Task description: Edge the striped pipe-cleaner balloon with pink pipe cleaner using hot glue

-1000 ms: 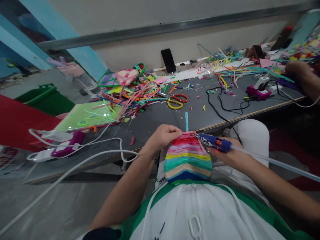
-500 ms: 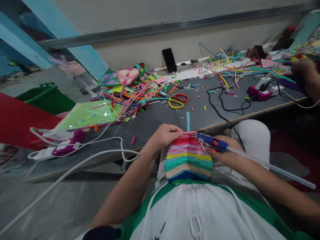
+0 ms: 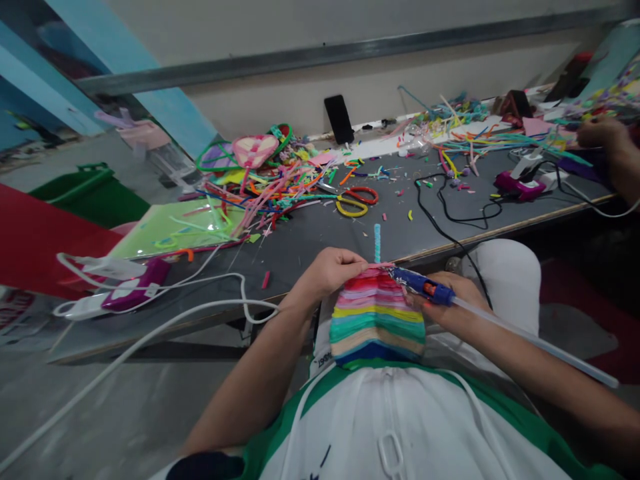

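A rainbow-striped piece (image 3: 379, 320), apparently made of fuzzy pipe cleaners, rests against my lap and shirt. My left hand (image 3: 341, 272) pinches its pink top edge between thumb and fingers. A light blue fuzzy stem (image 3: 377, 243) stands up from that top edge. In my right hand (image 3: 453, 293) is a blue glue gun (image 3: 425, 285), its nozzle touching or very near the pink top strip. A long clear glue stick (image 3: 540, 343) sticks out of its back end. My right fingers are partly hidden behind the glue gun and the striped piece.
On the grey table (image 3: 320, 247) lie scissors (image 3: 356, 201), a heap of pipe cleaners (image 3: 270, 193) and scraps. A phone (image 3: 339, 120) leans on the wall. Purple power strips (image 3: 140, 287) with cables sit left and right. Another person's hand (image 3: 600, 132) is at far right.
The glue gun's back end and glue stick have swung slightly down and left. My left hand stays in place. The other person's hand at far right has shifted a little left.
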Action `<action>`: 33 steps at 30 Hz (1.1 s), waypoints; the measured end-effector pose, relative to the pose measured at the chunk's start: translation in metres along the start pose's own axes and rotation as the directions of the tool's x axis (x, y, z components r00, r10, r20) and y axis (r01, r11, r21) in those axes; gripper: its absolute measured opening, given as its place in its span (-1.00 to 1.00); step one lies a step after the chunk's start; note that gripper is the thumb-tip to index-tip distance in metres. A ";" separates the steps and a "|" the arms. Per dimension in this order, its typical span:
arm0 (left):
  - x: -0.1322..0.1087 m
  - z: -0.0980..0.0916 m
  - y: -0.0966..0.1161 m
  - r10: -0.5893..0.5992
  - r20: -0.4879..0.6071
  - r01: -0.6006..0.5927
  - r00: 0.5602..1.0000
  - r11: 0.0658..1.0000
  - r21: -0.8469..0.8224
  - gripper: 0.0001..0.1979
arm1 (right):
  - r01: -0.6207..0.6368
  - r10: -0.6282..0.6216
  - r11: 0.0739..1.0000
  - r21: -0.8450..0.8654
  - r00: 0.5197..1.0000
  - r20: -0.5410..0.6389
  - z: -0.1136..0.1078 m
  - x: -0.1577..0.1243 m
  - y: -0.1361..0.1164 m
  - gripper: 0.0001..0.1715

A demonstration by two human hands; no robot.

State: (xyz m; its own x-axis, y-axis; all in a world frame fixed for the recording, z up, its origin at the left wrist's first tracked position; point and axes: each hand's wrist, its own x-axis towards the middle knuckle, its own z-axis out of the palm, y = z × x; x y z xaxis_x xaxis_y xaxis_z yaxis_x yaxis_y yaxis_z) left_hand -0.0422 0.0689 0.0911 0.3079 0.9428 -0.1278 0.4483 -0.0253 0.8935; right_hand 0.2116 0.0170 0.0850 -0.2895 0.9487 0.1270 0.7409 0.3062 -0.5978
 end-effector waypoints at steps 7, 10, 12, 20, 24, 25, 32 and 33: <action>-0.001 0.001 0.002 0.002 -0.010 -0.002 1.000 1.000 0.019 -0.68 | -0.039 0.039 0.999 0.007 0.998 0.040 -0.005 -0.004 -0.003 -0.74; -0.001 0.000 0.002 -0.001 -0.004 0.001 1.000 1.000 0.007 -0.68 | -0.038 0.037 0.999 0.016 0.999 0.040 -0.007 -0.006 -0.004 -0.73; -0.001 0.000 0.003 0.001 0.001 -0.001 1.000 1.000 0.007 -0.69 | -0.034 0.032 0.999 0.034 0.998 0.052 -0.009 -0.007 -0.005 -0.73; -0.001 0.001 0.000 0.006 -0.014 -0.006 1.000 1.000 0.012 -0.68 | -0.072 0.075 0.997 -0.038 0.995 0.060 -0.016 -0.012 -0.006 -0.73; -0.002 0.000 0.002 -0.001 -0.007 0.001 1.000 1.000 -0.010 -0.68 | -0.159 0.159 0.986 0.054 0.987 -0.011 -0.013 -0.016 0.010 -0.72; -0.003 0.001 0.003 -0.004 -0.005 0.003 1.000 1.000 -0.019 -0.68 | -0.193 0.194 0.975 0.107 0.981 -0.003 -0.015 -0.017 0.014 -0.71; -0.021 0.003 0.028 0.011 -0.028 -0.009 1.000 0.998 0.066 -0.70 | -0.203 0.169 0.929 0.310 0.977 0.131 -0.064 -0.013 0.008 -0.65; -0.024 0.004 0.033 0.025 -0.032 -0.023 0.999 0.997 0.080 -0.70 | -0.192 0.151 0.931 0.310 0.977 0.151 -0.071 -0.011 0.004 -0.66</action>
State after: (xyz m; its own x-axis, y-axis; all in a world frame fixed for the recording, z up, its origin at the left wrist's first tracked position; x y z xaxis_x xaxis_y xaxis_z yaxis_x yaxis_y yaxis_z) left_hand -0.0312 0.0439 0.1220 0.2917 0.9522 -0.0910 0.5068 -0.0731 0.8590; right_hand 0.2607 0.0134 0.1375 -0.2628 0.9610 -0.0858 0.5577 0.0788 -0.8263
